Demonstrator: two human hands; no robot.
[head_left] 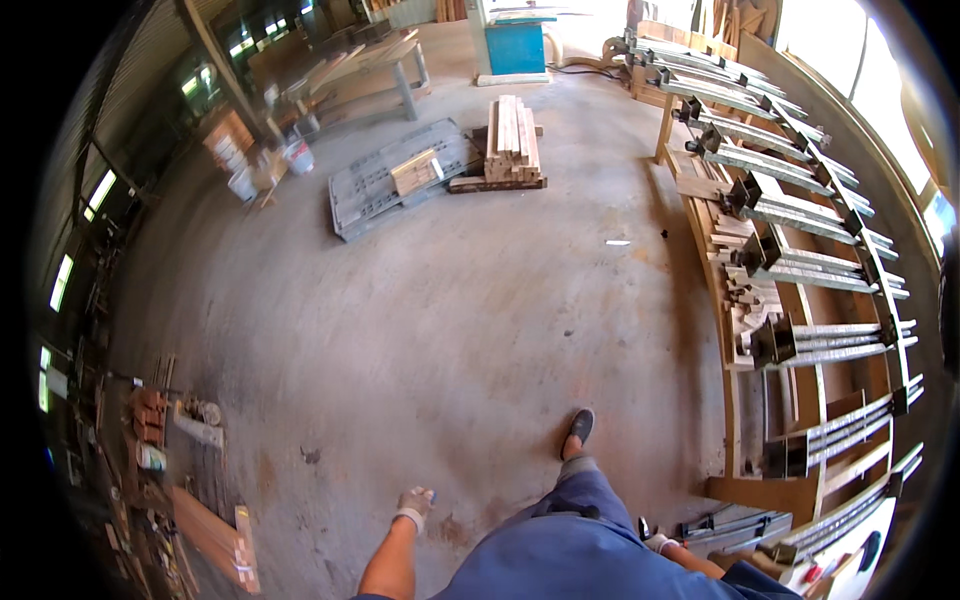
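Note:
My left hand point(414, 506), in a pale work glove with the wrist bare, hangs over the concrete floor point(420, 360) with its fingers curled in. Nothing shows in it, and it touches nothing. Low at the right, beside my blue shirt, is my right hand point(660, 543), also gloved and partly hidden by my body. A small dark and light object point(643, 526) shows at its fingers; its kind is too small to make out. One foot in a dark shoe point(581, 423) is forward on the floor.
A long wooden rack with metal bar clamps point(815, 345) runs along the right, wood pieces point(745, 300) under it. Ahead are stacked timber point(512, 140), a grey plastic pallet point(365, 195) and a workbench point(360, 65). Buckets point(243, 183) and boards point(208, 530) stand left.

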